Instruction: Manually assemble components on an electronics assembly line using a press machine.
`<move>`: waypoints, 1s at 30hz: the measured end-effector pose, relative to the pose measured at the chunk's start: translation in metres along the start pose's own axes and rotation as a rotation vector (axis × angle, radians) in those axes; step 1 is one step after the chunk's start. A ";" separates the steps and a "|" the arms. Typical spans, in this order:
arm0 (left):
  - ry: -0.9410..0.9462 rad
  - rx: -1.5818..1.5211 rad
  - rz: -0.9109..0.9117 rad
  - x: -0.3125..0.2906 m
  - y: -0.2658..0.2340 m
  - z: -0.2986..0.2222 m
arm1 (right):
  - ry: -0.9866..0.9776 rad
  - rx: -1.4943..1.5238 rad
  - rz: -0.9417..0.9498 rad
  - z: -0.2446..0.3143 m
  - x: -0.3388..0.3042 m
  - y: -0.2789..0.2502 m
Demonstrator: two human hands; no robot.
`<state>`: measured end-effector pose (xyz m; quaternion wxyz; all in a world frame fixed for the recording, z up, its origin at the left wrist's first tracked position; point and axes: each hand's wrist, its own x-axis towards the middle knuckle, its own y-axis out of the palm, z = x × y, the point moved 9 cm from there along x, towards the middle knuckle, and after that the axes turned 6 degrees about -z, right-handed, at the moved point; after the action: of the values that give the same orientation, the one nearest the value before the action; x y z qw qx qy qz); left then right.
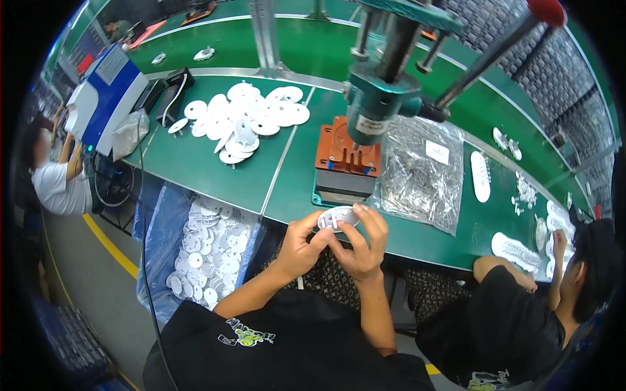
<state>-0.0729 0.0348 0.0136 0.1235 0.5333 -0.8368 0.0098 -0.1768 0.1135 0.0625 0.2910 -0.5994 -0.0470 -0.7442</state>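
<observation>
Just on the near side of the teal-green metal lever press (pixel 385 98), we hold up one thin, round, white plastic disc (pixel 338 214), its ribbed face tilted toward us. Our left hand (pixel 302 247) is closed on the left part of the rim, thumb and fingers bent around it. Our right hand (pixel 366 249) grips the right part, one fingertip at the upper rim and other fingers across the lower edge, so both hands share the piece.

Under the press's ram sits an orange-red block fixture (pixel 329 155) with a rounded recess, mounted on a thick black block (pixel 342 186). A long dark metal lever (pixel 482 65) rises to the press's right, ending in a round red knob (pixel 546 10). Just right of the press lies a clear, flat plastic bag (pixel 417 205) full of small greyish pieces, too fine for us to tell apart.

Left of the press, well apart from it, a loose heap of round white discs (pixel 244 124) covers part of the flat green workbench (pixel 300 163). Lower and left of the press, a blue plastic liner (pixel 155 254) holds many more white discs (pixel 208 260). Much farther left of the press we see a boxy blue-and-white machine (pixel 107 98). Far to the press's right, near a long white perforated part (pixel 518 253), sits a person in black (pixel 502 319).
</observation>
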 end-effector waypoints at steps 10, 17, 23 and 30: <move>0.534 1.090 -0.171 0.134 -0.078 -0.057 | 0.676 -0.613 -0.351 -0.215 0.026 -0.165; 0.543 1.530 0.001 0.194 -0.106 0.021 | 0.800 -0.799 -0.229 -0.283 -0.016 -0.186; 0.515 1.513 0.001 0.187 -0.095 0.002 | 0.905 -0.748 -0.155 -0.299 -0.024 -0.186; 0.784 1.151 -0.153 0.171 -0.083 -0.037 | 0.902 -0.763 -0.099 -0.304 -0.026 -0.181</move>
<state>-0.0601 -0.1475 0.0766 0.1144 0.5286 -0.5523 0.6343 -0.5255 0.1453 0.0043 0.0112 -0.2834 0.3243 -0.9025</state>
